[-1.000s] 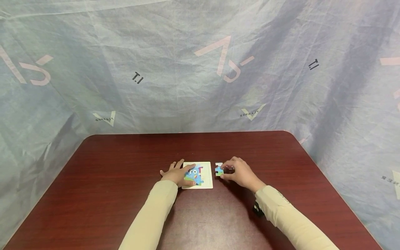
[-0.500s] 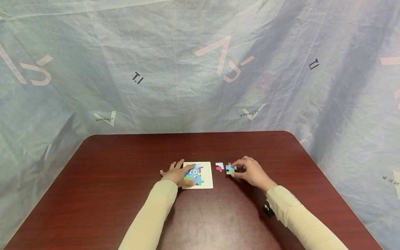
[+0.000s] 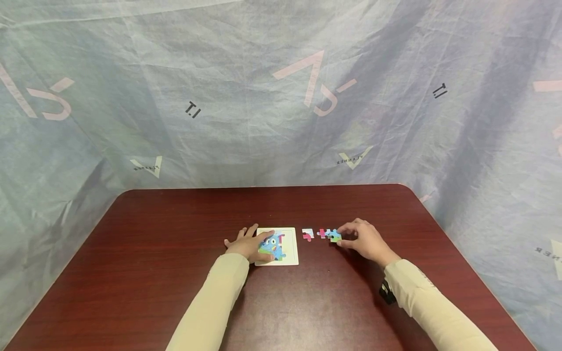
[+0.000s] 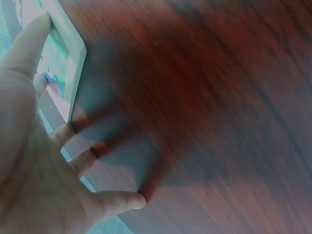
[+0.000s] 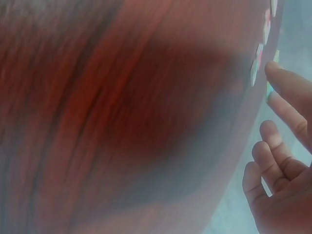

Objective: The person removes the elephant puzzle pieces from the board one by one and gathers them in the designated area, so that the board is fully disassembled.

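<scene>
In the head view my left hand rests with spread fingers on the left side of a pale puzzle tray. Assembled blue cartoon pieces fill part of it; the hand covers some of the picture. My right hand, to the right of the tray, pinches a blue-and-green puzzle piece between thumb and forefinger. In the right wrist view a sliver of that piece shows between the fingertips. The left wrist view catches the tray's corner under the left thumb.
A pink-and-white puzzle piece lies just right of the tray. Further right, a pink-and-blue piece lies close to the held one. The dark red table ends at a hanging grey cloth.
My right hand has moved rightward with the blue-and-green puzzle piece, away from the tray. The pink-and-white and pink-and-blue pieces have come more into view. My left hand has stayed put.
</scene>
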Action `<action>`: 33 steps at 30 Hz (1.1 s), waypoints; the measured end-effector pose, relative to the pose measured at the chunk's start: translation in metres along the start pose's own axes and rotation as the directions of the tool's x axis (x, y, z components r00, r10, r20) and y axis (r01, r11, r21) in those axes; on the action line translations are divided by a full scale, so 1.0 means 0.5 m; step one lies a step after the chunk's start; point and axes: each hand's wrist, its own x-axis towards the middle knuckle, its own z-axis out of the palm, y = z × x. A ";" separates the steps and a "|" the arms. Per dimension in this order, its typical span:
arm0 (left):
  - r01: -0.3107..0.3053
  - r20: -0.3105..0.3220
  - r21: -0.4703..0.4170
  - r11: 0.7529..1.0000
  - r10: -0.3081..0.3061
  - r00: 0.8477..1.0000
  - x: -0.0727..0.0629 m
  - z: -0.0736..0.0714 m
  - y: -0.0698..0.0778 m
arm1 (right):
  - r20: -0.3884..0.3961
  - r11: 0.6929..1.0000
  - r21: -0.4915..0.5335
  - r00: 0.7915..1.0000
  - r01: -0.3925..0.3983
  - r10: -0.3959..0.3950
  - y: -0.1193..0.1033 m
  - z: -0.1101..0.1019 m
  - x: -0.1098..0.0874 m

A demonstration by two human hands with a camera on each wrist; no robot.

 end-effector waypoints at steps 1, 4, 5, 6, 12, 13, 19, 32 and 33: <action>0.000 -0.003 0.001 1.000 0.000 1.000 0.000 0.000 0.000 | 0.000 1.000 -0.004 1.000 -0.002 0.002 0.003 -0.002 0.001; 0.003 -0.004 0.005 1.000 -0.003 1.000 -0.003 -0.002 0.002 | 0.005 1.000 -0.011 1.000 -0.006 0.006 0.011 -0.006 0.004; 0.002 -0.006 0.004 1.000 -0.002 1.000 -0.004 -0.003 0.002 | 0.007 1.000 -0.012 1.000 -0.010 0.010 0.014 -0.007 0.005; 0.001 -0.005 0.002 1.000 -0.001 1.000 -0.004 -0.003 0.002 | 0.009 1.000 -0.013 1.000 -0.014 0.014 0.017 -0.008 0.007; 0.000 0.001 -0.008 1.000 0.000 1.000 -0.011 -0.008 0.005 | 0.029 0.999 -0.012 0.999 -0.044 0.044 0.031 -0.011 0.016; 0.000 0.002 -0.007 1.000 0.000 1.000 -0.013 -0.009 0.006 | 0.030 0.999 -0.013 0.998 -0.047 0.047 0.033 -0.011 0.017; -0.007 -0.005 -0.006 1.000 0.007 1.000 -0.015 -0.010 0.009 | 0.039 0.999 -0.010 0.998 -0.049 0.050 0.036 -0.017 0.022; -0.008 -0.032 0.015 1.000 0.008 0.999 -0.014 -0.010 0.011 | 0.080 0.998 0.001 0.995 -0.062 0.062 0.042 -0.014 0.031; -0.007 -0.032 0.011 1.000 0.008 0.999 -0.013 -0.009 0.011 | 0.083 0.998 0.004 0.995 -0.064 0.063 0.042 -0.014 0.032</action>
